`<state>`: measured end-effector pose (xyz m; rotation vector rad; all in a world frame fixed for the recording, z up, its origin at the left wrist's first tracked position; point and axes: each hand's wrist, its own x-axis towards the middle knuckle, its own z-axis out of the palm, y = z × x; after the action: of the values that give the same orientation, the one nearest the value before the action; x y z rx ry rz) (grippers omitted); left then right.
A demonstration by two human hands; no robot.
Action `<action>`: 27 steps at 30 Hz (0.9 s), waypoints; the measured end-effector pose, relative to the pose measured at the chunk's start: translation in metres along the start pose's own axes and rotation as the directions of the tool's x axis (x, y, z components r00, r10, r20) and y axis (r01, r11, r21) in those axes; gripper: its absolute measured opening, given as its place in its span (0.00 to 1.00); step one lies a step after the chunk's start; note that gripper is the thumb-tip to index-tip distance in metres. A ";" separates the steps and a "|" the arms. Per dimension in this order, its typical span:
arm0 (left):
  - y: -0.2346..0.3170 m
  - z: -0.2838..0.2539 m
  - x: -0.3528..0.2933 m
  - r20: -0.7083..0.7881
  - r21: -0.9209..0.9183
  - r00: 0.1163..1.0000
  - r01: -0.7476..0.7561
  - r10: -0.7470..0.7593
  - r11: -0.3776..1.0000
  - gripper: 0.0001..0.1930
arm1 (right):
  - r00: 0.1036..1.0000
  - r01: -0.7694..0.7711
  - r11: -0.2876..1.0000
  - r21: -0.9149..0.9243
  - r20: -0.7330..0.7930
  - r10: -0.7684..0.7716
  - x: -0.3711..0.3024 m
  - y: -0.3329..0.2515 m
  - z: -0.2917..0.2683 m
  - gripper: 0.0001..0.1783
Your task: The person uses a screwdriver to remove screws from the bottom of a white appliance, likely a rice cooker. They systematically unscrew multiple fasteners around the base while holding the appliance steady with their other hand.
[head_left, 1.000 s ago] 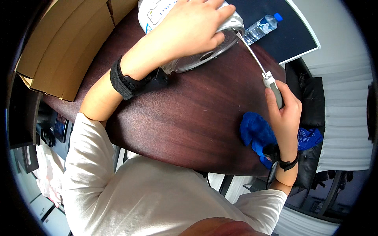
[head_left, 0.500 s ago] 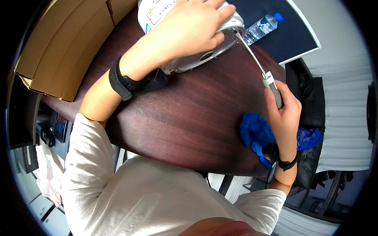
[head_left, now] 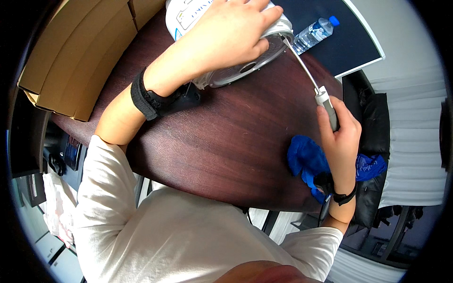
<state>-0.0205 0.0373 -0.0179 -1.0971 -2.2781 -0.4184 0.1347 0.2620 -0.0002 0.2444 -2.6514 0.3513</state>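
My left hand [head_left: 231, 35] lies flat on top of a white round appliance [head_left: 188, 14] tipped on its side, its metal underside [head_left: 252, 61] facing me. My right hand [head_left: 340, 137] grips the grey handle of a long screwdriver [head_left: 325, 101]. The thin shaft runs up and left, and its tip touches the rim of the metal underside. A black strap wraps my left wrist, and a thin black band circles my right wrist.
A dark wooden table [head_left: 226, 146] bears everything. A crumpled blue cloth [head_left: 309, 162] lies under my right wrist. A plastic water bottle [head_left: 314, 33] with a blue cap lies on a dark board at the back right. Cardboard boxes [head_left: 71, 56] stand at the left.
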 end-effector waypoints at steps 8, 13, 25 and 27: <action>-0.003 0.013 -0.001 -0.076 0.078 0.997 -0.021 0.027 0.997 0.28 | 0.968 -0.211 0.956 0.205 0.179 0.175 0.001 0.000 -0.001 0.10; 0.004 -0.003 0.001 -0.016 0.008 1.000 0.004 -0.004 1.000 0.28 | 0.731 -0.683 0.338 0.648 0.612 0.303 0.000 0.012 0.001 0.14; -0.001 0.021 0.000 -0.134 0.182 0.991 0.020 0.005 0.983 0.29 | 0.923 -0.384 0.654 0.652 0.240 0.302 -0.005 0.021 0.015 0.11; -0.001 0.021 0.000 -0.143 0.178 0.990 0.024 0.002 0.984 0.29 | 0.995 -0.071 0.937 0.343 -0.047 0.093 -0.009 0.020 0.024 0.12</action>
<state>-0.0288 0.0476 -0.0345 -0.9344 -2.1504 -0.2806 0.1288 0.2752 -0.0291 0.2260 -2.5301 0.8356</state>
